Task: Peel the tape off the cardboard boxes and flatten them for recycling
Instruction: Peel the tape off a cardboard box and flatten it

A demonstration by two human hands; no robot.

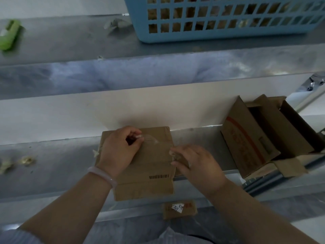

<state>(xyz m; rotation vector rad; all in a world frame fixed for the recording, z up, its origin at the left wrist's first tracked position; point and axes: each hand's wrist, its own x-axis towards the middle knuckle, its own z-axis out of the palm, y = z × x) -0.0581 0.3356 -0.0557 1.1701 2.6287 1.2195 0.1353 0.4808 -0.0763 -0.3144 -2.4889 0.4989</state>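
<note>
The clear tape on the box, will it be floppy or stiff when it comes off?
Probably floppy: the clear tape curls and bends where the left hand pinches it up off the box. Likely very light and clingy, since the tape-like scraps nearby lie crumpled into wads. The right hand grips the box edge, maybe against its pull.

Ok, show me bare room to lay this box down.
Bare metal between the flat box and the tape scraps to its left; upper shelf mostly bare between green object and blue basket. Crowded right: open boxes.
</note>
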